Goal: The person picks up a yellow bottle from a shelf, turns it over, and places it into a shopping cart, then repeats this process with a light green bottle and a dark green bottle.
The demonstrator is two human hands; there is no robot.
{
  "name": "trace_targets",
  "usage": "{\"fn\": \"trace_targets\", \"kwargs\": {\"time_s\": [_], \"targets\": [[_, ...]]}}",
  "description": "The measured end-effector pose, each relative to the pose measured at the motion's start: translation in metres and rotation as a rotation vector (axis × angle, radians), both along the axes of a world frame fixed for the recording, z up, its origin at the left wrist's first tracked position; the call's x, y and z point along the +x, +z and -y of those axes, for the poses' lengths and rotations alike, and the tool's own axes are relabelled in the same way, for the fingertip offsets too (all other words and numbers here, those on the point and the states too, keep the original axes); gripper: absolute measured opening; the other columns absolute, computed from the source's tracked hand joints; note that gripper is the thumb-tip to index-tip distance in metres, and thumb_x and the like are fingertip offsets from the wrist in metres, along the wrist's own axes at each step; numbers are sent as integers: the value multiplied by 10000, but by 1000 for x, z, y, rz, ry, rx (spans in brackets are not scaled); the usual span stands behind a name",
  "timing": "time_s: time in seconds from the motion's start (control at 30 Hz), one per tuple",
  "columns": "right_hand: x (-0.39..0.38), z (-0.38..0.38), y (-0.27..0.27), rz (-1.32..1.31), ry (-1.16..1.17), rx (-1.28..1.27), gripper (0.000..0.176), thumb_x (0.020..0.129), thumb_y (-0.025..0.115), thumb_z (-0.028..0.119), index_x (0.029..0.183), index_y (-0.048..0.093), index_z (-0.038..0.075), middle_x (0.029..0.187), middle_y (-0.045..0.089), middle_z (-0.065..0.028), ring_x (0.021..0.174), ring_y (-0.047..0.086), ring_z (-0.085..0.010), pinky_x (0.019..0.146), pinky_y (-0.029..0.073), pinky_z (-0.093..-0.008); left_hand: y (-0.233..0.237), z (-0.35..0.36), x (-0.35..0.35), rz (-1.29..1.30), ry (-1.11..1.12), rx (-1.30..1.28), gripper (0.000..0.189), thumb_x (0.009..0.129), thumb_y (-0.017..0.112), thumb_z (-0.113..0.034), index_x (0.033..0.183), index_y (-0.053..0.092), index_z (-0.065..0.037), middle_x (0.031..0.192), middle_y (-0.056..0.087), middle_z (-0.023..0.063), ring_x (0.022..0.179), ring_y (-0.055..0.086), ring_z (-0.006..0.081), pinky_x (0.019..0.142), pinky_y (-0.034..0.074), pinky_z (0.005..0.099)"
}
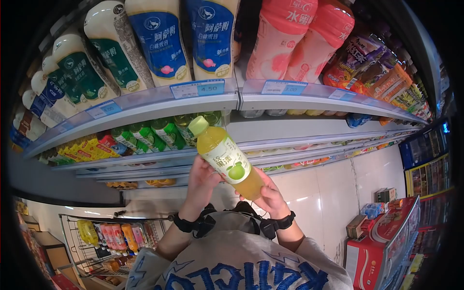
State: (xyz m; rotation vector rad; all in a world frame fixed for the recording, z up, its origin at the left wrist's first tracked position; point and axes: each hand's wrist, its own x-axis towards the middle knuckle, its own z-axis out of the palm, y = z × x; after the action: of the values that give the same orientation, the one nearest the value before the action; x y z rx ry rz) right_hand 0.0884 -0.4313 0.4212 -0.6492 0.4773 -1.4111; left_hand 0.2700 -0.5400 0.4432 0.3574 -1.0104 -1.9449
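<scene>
Fingers [268, 193], two-handed, hold one bottle [230, 162].

The upper shelf [154, 98] carries, from left to right, green-labelled bottles [79, 67], blue-labelled bottles [157, 43], pink bottles [278, 43] and brightly coloured packages [353, 63], some too small to tell apart. On the shelf below [299, 131], yellow packages [89, 147] lie left of green-wrapped bottles [145, 135], with a bare stretch farther right. The pale tiled floor [304, 208] bears a wire cart [72, 237] at near left and a red display stand [386, 241] at near right
</scene>
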Motion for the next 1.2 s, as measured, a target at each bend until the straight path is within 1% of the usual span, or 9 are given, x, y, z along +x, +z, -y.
{"fn": "trace_targets", "kwargs": {"time_s": [0.23,0.33,0.4,0.53,0.67,0.93,1.03,1.1,1.2], "targets": [[13,1,2,-125,-118,-45,626,917,656,302,1403,335,71,1288,533,-132,1104,607,-294,888,539,-424,-2,-5,0,104,63,71,581,845,670,-90,1350,390,-25,1266,557,100,1149,565,202,988,460,365],[12,4,-14,216,-3,4,647,953,589,410,1437,310,85,1268,539,-157,1076,621,-303,854,551,-431,-7,-3,0,31,87,80,634,818,709,-114,1357,387,-26,1261,564,103,1150,570,210,995,457,371],[6,4,-24,450,403,47,692,970,511,501,1467,274,82,1236,546,-196,1036,636,-333,822,561,-433,-11,-2,1,26,98,38,662,810,725,-137,1366,382,-27,1274,557,106,1165,563,210,999,453,372],[10,-1,-21,533,389,173,750,944,544,510,1488,241,91,1289,486,-214,1055,599,-362,733,572,-481,-20,-2,15,-15,-14,-142,719,806,745,-167,1398,361,-32,1310,538,105,1213,535,214,1024,435,388],[4,1,-11,208,229,-71,767,898,643,419,1465,244,92,1283,489,-207,1050,601,-356,771,565,-467,-6,7,23,-20,-154,-149,713,807,739,-131,1402,359,-34,1321,531,99,1225,526,217,1033,426,404],[17,3,12,-324,-46,-72,778,881,696,345,1447,220,104,1306,486,-180,1097,595,-341,821,548,-426,-29,-1,14,73,142,-15,668,794,744,-118,1367,412,-23,1268,579,95,1161,576,198,991,457,373],[23,4,5,11,10,-79,747,914,640,436,1447,259,77,1297,503,-195,1097,602,-343,832,545,-431,-24,2,17,0,143,42,653,777,760,-131,1337,445,-14,1239,601,92,1125,596,191,971,471,354],[17,9,-6,361,441,137,664,969,553,434,1459,284,77,1246,545,-179,1068,618,-330,838,541,-414,-15,1,17,-5,138,11,648,769,768,-143,1324,461,-12,1242,600,94,1128,594,192,972,470,354],[21,6,-14,378,495,108,683,969,520,484,1458,309,56,1299,513,-178,1065,619,-340,830,548,-420,-5,1,22,-34,80,-25,634,768,778,-154,1307,479,-6,1248,599,96,1131,592,191,973,468,351]]}}
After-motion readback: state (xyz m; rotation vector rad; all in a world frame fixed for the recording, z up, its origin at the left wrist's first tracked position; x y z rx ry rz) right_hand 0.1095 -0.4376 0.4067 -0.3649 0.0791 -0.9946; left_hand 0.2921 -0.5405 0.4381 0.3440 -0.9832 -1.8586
